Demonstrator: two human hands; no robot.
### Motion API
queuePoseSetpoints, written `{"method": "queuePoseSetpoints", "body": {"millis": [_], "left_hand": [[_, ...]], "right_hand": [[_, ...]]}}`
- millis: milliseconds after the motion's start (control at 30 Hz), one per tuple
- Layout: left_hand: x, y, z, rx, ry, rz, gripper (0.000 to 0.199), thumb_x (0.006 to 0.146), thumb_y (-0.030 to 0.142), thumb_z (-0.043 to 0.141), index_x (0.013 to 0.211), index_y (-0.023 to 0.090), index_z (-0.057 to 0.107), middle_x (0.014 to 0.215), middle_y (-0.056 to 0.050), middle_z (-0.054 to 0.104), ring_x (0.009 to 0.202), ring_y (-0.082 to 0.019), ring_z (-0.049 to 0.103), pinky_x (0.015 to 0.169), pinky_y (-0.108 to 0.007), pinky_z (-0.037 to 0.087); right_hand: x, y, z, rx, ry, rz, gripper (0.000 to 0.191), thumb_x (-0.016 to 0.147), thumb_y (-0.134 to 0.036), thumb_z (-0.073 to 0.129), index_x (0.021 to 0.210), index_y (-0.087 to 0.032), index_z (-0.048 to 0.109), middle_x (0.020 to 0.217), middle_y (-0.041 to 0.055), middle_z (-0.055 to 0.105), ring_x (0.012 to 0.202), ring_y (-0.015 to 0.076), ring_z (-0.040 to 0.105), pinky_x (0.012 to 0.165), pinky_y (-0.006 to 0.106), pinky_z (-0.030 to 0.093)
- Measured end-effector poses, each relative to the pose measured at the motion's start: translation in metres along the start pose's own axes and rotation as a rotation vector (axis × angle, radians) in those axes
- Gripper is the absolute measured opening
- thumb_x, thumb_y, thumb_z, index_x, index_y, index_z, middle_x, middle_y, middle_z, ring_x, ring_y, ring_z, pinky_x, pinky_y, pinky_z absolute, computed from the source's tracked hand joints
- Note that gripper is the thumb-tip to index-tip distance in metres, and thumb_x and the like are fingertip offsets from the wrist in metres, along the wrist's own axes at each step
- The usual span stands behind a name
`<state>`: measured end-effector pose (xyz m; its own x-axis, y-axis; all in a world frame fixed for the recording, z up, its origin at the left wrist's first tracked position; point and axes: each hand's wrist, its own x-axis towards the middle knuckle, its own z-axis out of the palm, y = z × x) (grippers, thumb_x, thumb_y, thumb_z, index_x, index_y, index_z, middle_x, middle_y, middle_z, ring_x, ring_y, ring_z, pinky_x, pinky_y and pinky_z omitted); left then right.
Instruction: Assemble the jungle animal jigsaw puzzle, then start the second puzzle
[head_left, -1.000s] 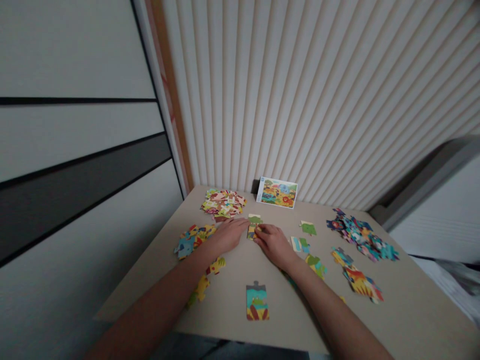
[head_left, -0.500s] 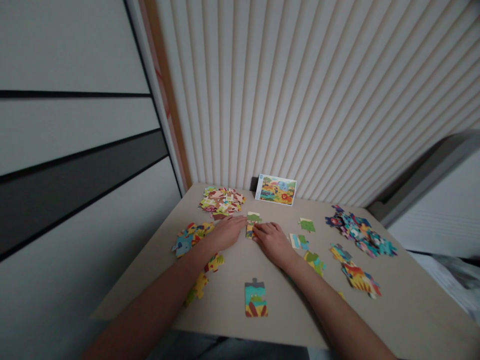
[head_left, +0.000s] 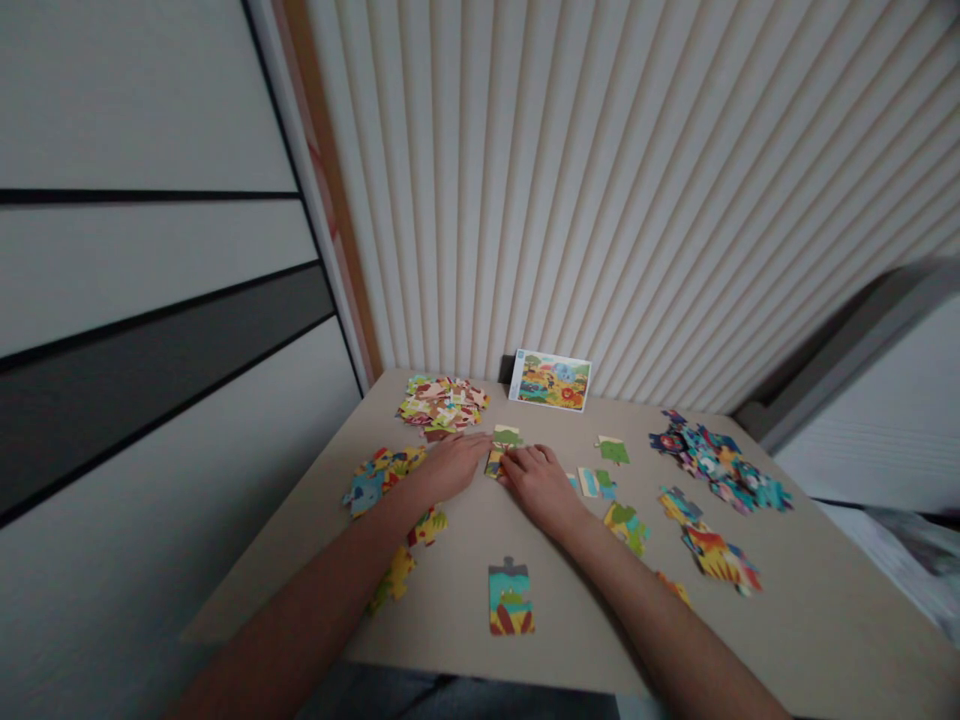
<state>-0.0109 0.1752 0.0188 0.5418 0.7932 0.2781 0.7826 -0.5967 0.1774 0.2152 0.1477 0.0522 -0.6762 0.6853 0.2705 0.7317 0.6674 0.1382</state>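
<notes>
Near the middle of the table, a green-topped puzzle piece (head_left: 507, 436) lies between my hands, with a yellowish piece (head_left: 493, 464) just below it. My left hand (head_left: 459, 464) touches the left edge of these pieces, its fingers pressed together. My right hand (head_left: 541, 484) has its bent fingertips on the yellowish piece, partly covering it. Closer to the front edge lies a crocodile piece (head_left: 511, 598). Right of my right hand are a green piece (head_left: 613, 450) and a blue, white and green piece (head_left: 598, 484).
A picture card (head_left: 551, 381) leans at the back. Piles of pieces lie at the back left (head_left: 444, 403), by my left forearm (head_left: 367, 485) and at the right (head_left: 720, 462). More pieces (head_left: 627, 527) lie beside my right forearm, and orange ones (head_left: 720, 557) further right.
My right hand has shifted slightly left, and the yellowish piece under its fingertips now sits a little further left and tilted. My left hand has barely moved.
</notes>
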Motion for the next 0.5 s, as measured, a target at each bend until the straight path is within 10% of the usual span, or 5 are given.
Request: {"method": "queuePoseSetpoints", "body": {"millis": [500], "left_hand": [[-0.0007,0.0021,-0.0023,0.000,0.009,0.019,0.053,0.094,0.002,0.043,0.140,0.022,0.062,0.145,-0.008,0.064,0.138,-0.021,0.056,0.119,-0.041,0.039]], "right_hand": [[-0.0007,-0.0003,0.0054,0.086,-0.012,0.025,0.029,0.105,-0.037,0.056,0.126,-0.021,0.068,0.127,0.0117,0.070,0.115,0.0258,0.062,0.105,0.043,0.041]]}}
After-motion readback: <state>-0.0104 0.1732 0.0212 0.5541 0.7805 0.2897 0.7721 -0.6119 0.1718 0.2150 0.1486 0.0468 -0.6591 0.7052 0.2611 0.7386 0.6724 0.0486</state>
